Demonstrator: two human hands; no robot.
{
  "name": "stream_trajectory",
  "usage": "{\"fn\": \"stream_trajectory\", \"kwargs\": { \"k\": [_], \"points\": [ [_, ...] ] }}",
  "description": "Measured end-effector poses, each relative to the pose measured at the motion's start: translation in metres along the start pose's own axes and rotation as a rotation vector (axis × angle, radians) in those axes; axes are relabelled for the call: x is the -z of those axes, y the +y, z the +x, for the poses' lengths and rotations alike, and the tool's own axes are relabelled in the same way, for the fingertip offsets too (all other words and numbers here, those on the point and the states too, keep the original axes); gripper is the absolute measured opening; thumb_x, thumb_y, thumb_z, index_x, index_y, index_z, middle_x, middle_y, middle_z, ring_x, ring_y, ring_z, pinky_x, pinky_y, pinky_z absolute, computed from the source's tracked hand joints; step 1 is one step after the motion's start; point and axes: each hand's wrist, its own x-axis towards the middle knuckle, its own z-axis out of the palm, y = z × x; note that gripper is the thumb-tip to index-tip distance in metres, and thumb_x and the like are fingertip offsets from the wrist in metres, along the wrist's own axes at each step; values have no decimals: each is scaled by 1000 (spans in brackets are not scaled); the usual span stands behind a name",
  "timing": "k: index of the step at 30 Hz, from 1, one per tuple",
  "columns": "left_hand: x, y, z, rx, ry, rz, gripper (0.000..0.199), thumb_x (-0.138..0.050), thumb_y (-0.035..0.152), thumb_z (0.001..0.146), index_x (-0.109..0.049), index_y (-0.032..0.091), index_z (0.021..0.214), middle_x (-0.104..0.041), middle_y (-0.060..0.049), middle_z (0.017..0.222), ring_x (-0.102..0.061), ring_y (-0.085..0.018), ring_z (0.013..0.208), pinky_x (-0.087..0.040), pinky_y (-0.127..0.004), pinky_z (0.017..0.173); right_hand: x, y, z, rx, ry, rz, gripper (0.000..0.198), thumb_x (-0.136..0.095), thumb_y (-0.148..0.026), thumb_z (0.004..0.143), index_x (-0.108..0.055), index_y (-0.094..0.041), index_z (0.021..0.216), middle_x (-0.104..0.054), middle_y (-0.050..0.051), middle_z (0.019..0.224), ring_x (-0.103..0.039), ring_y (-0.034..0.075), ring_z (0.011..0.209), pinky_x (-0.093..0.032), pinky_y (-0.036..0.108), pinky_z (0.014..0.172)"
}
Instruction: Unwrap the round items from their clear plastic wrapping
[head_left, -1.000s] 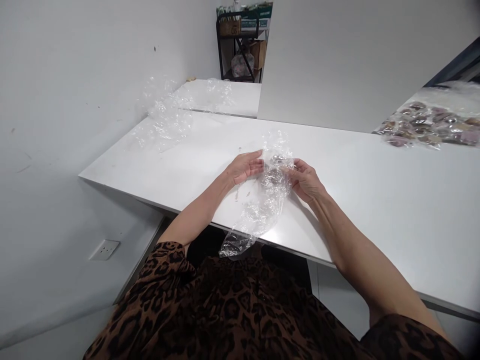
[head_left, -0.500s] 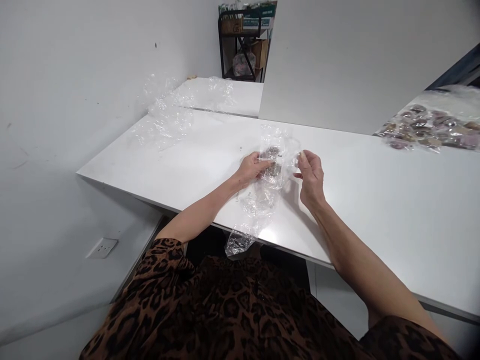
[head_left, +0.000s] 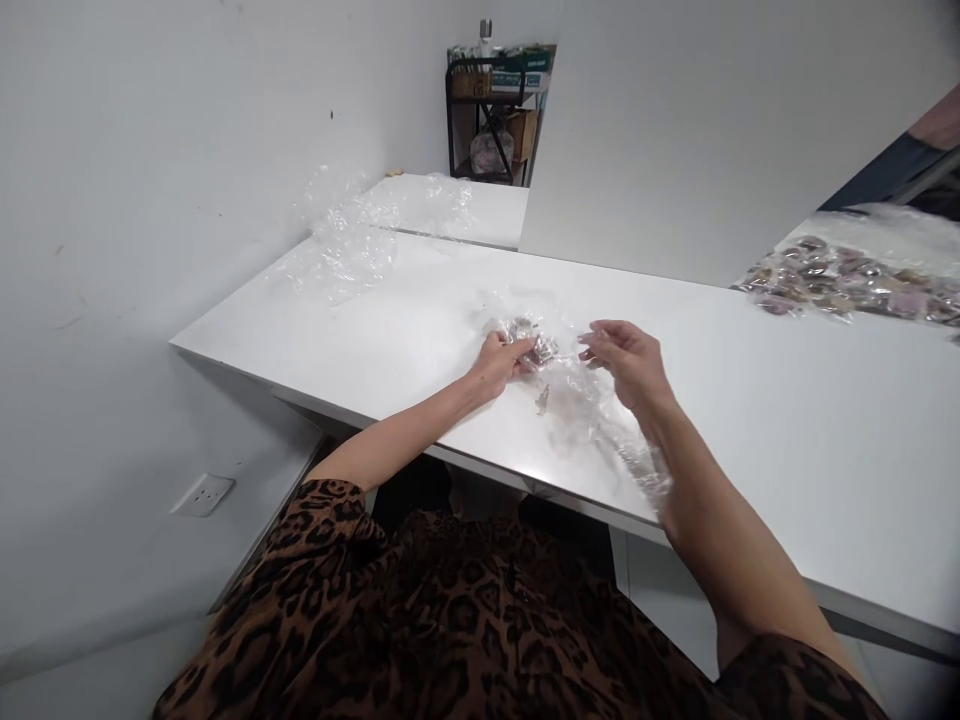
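Observation:
My left hand [head_left: 496, 362] grips a small brown object [head_left: 541, 350] wrapped in clear plastic film, its thumb lying across the top. What the object is cannot be made out through the film. On the right of the bundle my right hand [head_left: 628, 362] has its thumb and fingertips drawn together at the edge of the clear plastic film [head_left: 581, 400]; the fingers are slightly blurred. A loose length of this film trails from the bundle beneath my right wrist toward the table's front edge. A small brownish scrap shows just below the bundle.
The white table [head_left: 765, 430] runs across in front of me, against a wall on the left. Crumpled clear plastic [head_left: 345, 250] lies at its far left. Several wrapped brown and pink pieces [head_left: 847, 280] lie at the back right. A black shelf rack [head_left: 487, 120] stands behind.
The loose film's tail has swung from the table's front edge near the middle over to the right, under my right wrist. Both hands and the bundle have shifted slightly.

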Motion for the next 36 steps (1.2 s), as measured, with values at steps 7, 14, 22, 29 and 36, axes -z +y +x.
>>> {"fn": "stream_trajectory", "kwargs": {
  "k": [7,14,22,29,36],
  "points": [
    [39,33,-54,-91,-357,958,44,-71,50,91,-58,18,65,-68,-10,71,-65,-17,63,-55,-36,68,39,-26,11,8,-131,-64,25,-87,-26,67,-75,-21,88,-76,6,82,-60,15,61,-46,33,57],
    [-13,47,-30,-805,-285,1086,58,-94,38,66,-68,23,116,-63,-13,140,-49,-37,139,-32,-50,121,27,-46,14,21,-307,-156,25,-91,-28,68,-78,-21,87,-74,4,80,-55,14,64,-52,36,67],
    [-41,42,25,-379,-296,954,25,-72,8,79,-59,19,62,-61,-7,73,-64,-24,87,-48,-36,87,61,-89,2,270,-183,-408,25,-85,-25,79,-79,-24,103,-76,8,109,-68,24,96,-56,46,87],
    [-12,63,32,-207,-84,676,23,-61,15,89,-55,19,67,-66,-10,65,-48,-13,52,-35,-29,58,60,-87,-59,486,-66,-78,17,-79,-31,87,-78,-27,104,-76,5,103,-70,21,96,-57,44,94],
    [-13,69,12,-24,-69,403,15,-60,29,93,-56,19,82,-74,-14,78,-45,-11,49,-25,-26,50,-14,-16,-71,-109,-223,62,48,-85,-61,75,-69,-23,99,-70,6,96,-66,18,80,-58,34,68]
  ]
}}
